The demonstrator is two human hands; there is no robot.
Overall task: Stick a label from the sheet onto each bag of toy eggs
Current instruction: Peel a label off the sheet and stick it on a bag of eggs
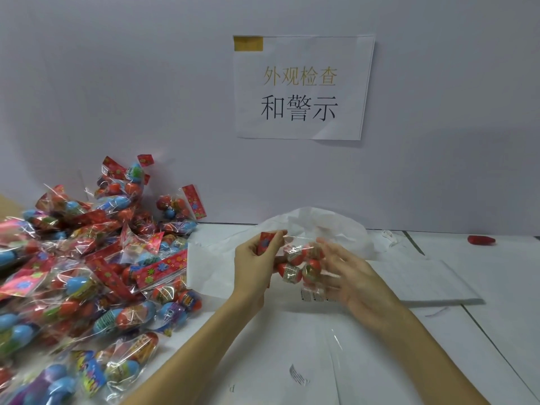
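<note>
Crowding table (496,331) at left, bag pile (87,258), wall sign (301,89) behind

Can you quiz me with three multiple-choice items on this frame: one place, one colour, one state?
1. Where is the pile of bags?
A. the person's left
B. the person's right
C. on the wall

2. What colour is the header card of the held bag?
A. green
B. red
C. white

3. What is the left hand doing?
A. resting flat on the table
B. hanging idle
C. pinching the header card

Answers: 1 A, the pile fills the left side of the table. 2 B, it is red with flower prints. 3 C, thumb and fingers close on the card while the right hand is at the eggs.
</note>
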